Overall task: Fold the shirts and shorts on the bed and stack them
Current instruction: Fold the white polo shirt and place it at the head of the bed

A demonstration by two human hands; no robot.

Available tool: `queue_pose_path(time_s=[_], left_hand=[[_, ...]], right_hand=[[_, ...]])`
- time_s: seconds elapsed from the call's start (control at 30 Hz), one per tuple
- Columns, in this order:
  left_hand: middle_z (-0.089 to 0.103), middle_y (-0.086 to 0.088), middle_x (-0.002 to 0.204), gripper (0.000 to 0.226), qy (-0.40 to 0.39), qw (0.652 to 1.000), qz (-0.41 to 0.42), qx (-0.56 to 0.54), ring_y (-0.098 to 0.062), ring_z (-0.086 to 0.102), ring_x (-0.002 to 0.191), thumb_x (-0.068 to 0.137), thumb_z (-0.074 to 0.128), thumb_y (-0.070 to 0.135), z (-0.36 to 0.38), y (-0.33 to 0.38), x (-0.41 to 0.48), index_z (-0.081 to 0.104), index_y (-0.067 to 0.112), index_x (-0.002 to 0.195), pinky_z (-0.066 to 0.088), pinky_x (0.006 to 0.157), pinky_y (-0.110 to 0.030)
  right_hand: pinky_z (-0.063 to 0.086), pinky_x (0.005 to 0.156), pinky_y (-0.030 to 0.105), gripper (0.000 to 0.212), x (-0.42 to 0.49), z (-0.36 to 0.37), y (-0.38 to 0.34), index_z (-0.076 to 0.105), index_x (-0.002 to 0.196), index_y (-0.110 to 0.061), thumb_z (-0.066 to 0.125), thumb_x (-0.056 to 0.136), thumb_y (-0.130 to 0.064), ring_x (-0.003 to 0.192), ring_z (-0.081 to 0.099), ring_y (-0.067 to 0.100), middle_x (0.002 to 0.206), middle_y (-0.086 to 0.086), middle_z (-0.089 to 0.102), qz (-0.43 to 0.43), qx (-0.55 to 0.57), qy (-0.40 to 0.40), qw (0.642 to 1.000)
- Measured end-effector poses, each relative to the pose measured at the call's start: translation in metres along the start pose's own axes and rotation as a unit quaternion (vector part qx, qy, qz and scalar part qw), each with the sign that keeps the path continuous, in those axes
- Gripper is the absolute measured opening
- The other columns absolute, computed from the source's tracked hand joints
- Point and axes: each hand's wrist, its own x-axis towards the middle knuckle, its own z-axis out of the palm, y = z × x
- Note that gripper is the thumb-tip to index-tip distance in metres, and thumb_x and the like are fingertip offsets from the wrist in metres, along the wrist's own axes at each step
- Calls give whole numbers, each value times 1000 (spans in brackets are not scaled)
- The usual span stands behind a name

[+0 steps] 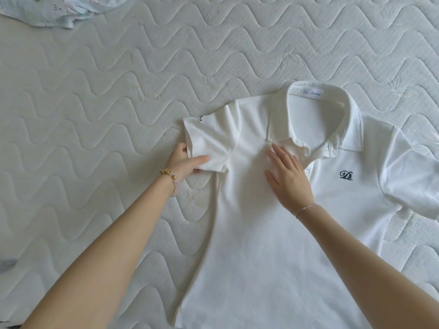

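Bed (107, 91): quilted mattress. White polo shirt (261, 245) flat, face up, toward near right edge. Pale garment heap (47, 15) at far left corner, well apart, no obstruction. Right hand (288, 179) flat, pinning chest. Left hand (184, 163) pinches sleeve (211, 141). Likely next: fold sleeve inward.

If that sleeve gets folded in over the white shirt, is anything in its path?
No loose thing shows there. The left hand pinches the sleeve at its cuff; the shirt front beside it is bare. Only the person's right hand lies flat on the chest below the collar, where a wide fold would probably meet it.
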Motion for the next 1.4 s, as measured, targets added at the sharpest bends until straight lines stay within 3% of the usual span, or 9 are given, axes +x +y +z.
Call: queue_pose_path(time_s=[0.1,0.23,0.4,0.57,0.67,0.77,0.93,1.13,1.4], left_hand=[[62,1,93,34,36,998,48,13,-17,62,90,76,69,-3,6,2,-12,50,16,97,55,74,-31],[65,4,89,31,60,984,169,11,2,61,73,79,62,-3,28,13,-33,57,16,102,49,70,-15],[57,-1,80,39,6,930,294,222,-9,47,54,81,60,3,79,11,-57,60,9,119,43,67,-21],[62,-7,110,42,-120,870,299,373,-24,57,102,83,61,4,104,-14,-62,57,11,124,43,90,-31],[64,-8,104,35,-42,854,365,369,-27,58,97,77,61,-1,94,-22,-63,64,7,110,40,84,-25],[63,-7,106,35,32,792,422,441,-30,57,95,71,62,5,81,-29,-61,64,10,107,45,82,-33],[57,-5,122,46,-1,753,383,535,-30,55,106,74,66,7,67,-41,-56,58,12,119,45,88,-38],[60,-8,112,46,27,764,387,516,-30,59,94,72,65,5,69,-37,-52,58,10,117,47,79,-37],[61,-5,83,26,75,778,375,499,-28,61,74,64,75,6,66,-31,-42,61,13,86,47,64,-35]], right_hand=[[25,114,40,50,-23,1,-1,45,137,-10,37,92,-31,139,33,25,147,6,41,1,-14,0,1000],[19,115,34,48,-48,3,0,44,137,-11,45,91,-24,137,35,24,145,3,44,-7,-11,7,1000],[29,113,40,49,-65,0,3,43,139,-11,50,91,-17,137,34,21,144,4,44,32,44,22,998],[37,106,31,44,-68,-13,5,48,136,-13,53,92,-14,132,41,17,141,1,48,114,131,47,984],[38,101,29,44,-64,-19,8,47,136,-16,52,92,-16,131,42,17,139,1,50,126,138,40,982],[34,100,24,43,-62,-21,12,49,135,-16,53,92,-14,130,42,17,137,1,51,121,136,28,983],[38,106,34,42,-68,-15,23,57,126,-9,58,85,-2,128,45,23,132,4,56,28,77,22,996],[49,84,34,27,-48,-39,15,66,112,-13,58,87,-10,108,59,25,114,2,66,22,49,78,996],[35,82,22,26,96,-63,-14,66,110,-13,60,87,-21,103,56,26,108,6,65,53,115,75,989]])
